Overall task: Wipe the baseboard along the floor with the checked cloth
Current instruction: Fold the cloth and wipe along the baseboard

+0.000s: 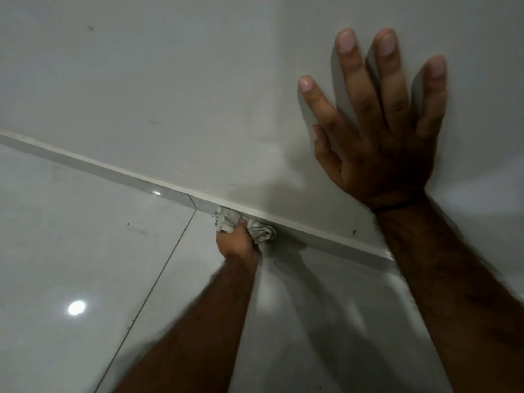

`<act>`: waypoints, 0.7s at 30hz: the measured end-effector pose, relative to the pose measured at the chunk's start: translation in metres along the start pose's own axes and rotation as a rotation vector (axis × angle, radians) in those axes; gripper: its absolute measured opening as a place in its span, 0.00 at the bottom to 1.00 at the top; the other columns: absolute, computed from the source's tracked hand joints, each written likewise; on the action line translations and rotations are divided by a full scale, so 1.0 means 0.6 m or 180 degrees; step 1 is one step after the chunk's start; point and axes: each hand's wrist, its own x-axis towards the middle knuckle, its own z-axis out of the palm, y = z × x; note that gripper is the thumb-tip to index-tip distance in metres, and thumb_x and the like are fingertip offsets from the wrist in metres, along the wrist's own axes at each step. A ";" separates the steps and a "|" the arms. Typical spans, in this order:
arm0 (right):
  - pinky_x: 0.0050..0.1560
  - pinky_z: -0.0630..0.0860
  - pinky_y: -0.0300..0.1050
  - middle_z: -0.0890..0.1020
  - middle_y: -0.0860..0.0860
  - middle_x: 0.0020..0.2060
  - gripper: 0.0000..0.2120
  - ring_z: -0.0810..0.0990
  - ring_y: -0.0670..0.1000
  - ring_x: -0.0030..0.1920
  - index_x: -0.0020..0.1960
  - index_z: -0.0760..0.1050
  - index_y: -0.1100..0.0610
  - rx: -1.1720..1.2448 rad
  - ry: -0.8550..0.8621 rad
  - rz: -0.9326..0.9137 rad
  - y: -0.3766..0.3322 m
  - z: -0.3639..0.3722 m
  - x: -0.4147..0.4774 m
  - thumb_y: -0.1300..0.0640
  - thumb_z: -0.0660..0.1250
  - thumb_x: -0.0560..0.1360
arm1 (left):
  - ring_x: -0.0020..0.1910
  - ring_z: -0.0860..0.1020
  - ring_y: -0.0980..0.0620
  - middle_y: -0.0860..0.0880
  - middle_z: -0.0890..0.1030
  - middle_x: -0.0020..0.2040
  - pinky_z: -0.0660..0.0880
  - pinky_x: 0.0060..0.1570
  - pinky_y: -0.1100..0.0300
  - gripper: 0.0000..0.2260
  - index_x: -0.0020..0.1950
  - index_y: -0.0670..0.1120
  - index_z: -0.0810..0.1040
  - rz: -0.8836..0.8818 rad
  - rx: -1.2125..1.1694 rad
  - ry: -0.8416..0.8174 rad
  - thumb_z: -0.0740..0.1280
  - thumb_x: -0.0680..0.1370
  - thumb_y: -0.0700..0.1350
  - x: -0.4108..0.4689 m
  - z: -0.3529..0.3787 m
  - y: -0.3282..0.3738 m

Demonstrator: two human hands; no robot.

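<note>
A grey tiled baseboard [93, 168] runs diagonally from the upper left to the lower right, where the wall meets the floor. My left hand [237, 239] is shut on the bunched pale checked cloth [259, 229] and presses it against the baseboard near the middle of the view. The cloth sticks out on both sides of the fist. My right hand [380, 143] lies flat on the white wall [170, 80] above the baseboard, fingers spread, holding nothing.
Glossy grey floor tiles [71, 236] fill the lower left, with a grout line [158, 279] and a ceiling-light reflection [76, 307]. Small dark specks lie on the floor by the cloth. My right forearm [459, 293] crosses the baseboard at the right.
</note>
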 end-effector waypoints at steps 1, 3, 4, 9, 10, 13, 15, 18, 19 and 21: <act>0.82 0.48 0.59 0.71 0.54 0.78 0.29 0.68 0.60 0.78 0.81 0.69 0.47 -0.0004 0.0011 -0.0003 0.001 0.000 0.001 0.48 0.68 0.80 | 0.52 0.85 0.39 0.36 0.84 0.62 0.83 0.55 0.48 0.19 0.68 0.38 0.79 -0.0110 0.0078 -0.0135 0.71 0.77 0.32 -0.020 0.007 -0.018; 0.82 0.48 0.59 0.72 0.55 0.78 0.29 0.69 0.60 0.78 0.81 0.69 0.47 0.0001 0.0019 -0.0006 -0.002 -0.001 0.001 0.48 0.68 0.81 | 0.57 0.84 0.36 0.36 0.85 0.60 0.82 0.59 0.43 0.17 0.65 0.39 0.81 -0.0362 0.0320 -0.0556 0.71 0.76 0.31 -0.080 0.026 -0.068; 0.82 0.48 0.59 0.71 0.54 0.78 0.29 0.69 0.60 0.78 0.81 0.69 0.47 0.0011 0.0009 -0.0023 -0.004 0.000 -0.001 0.48 0.68 0.80 | 0.57 0.84 0.35 0.37 0.86 0.58 0.82 0.60 0.41 0.16 0.62 0.39 0.83 -0.0496 0.0388 -0.0798 0.71 0.75 0.31 -0.114 0.037 -0.095; 0.82 0.46 0.59 0.70 0.55 0.79 0.30 0.68 0.60 0.78 0.81 0.69 0.48 0.0020 0.0018 -0.0061 0.005 0.000 -0.004 0.48 0.68 0.81 | 0.47 0.87 0.38 0.39 0.88 0.47 0.83 0.57 0.39 0.11 0.51 0.38 0.86 -0.1089 0.0296 -0.1142 0.73 0.71 0.28 -0.173 0.056 -0.127; 0.82 0.47 0.59 0.70 0.55 0.79 0.29 0.68 0.60 0.78 0.81 0.69 0.48 0.0034 0.0015 -0.0057 0.005 0.000 -0.004 0.48 0.68 0.81 | 0.42 0.86 0.40 0.40 0.88 0.44 0.83 0.56 0.40 0.09 0.49 0.38 0.85 -0.1075 0.0198 -0.1136 0.72 0.72 0.27 -0.159 0.049 -0.117; 0.82 0.48 0.59 0.70 0.54 0.79 0.30 0.68 0.60 0.78 0.81 0.69 0.48 0.0080 -0.0010 -0.0041 0.001 0.001 -0.005 0.49 0.68 0.80 | 0.45 0.84 0.40 0.36 0.86 0.49 0.81 0.55 0.42 0.10 0.56 0.35 0.82 -0.0835 -0.0240 -0.0706 0.70 0.76 0.29 -0.100 0.027 -0.067; 0.82 0.48 0.59 0.70 0.54 0.79 0.30 0.67 0.60 0.79 0.82 0.68 0.48 0.0062 -0.0006 -0.0052 0.000 0.001 -0.005 0.48 0.68 0.80 | 0.49 0.83 0.39 0.34 0.85 0.55 0.81 0.57 0.44 0.15 0.63 0.34 0.80 -0.0656 -0.0306 -0.0614 0.70 0.77 0.30 -0.081 0.022 -0.051; 0.82 0.47 0.59 0.70 0.54 0.80 0.31 0.66 0.60 0.79 0.82 0.68 0.47 0.0046 0.0001 -0.0019 0.002 0.003 -0.006 0.48 0.68 0.80 | 0.47 0.84 0.40 0.36 0.85 0.52 0.84 0.48 0.48 0.12 0.60 0.36 0.81 -0.0839 -0.0208 -0.0932 0.69 0.77 0.29 -0.122 0.035 -0.075; 0.82 0.47 0.59 0.70 0.54 0.80 0.31 0.66 0.60 0.79 0.82 0.68 0.47 0.0035 0.0007 -0.0009 0.000 0.003 -0.007 0.48 0.68 0.79 | 0.47 0.85 0.38 0.37 0.86 0.51 0.85 0.47 0.49 0.11 0.58 0.38 0.82 -0.0982 -0.0085 -0.1104 0.70 0.77 0.29 -0.140 0.043 -0.091; 0.82 0.47 0.59 0.70 0.54 0.79 0.31 0.67 0.60 0.79 0.82 0.68 0.47 0.0017 0.0017 -0.0020 -0.002 0.005 -0.008 0.48 0.68 0.79 | 0.54 0.85 0.34 0.38 0.87 0.53 0.85 0.52 0.46 0.12 0.58 0.38 0.83 -0.1218 0.0141 -0.1360 0.70 0.76 0.29 -0.169 0.053 -0.110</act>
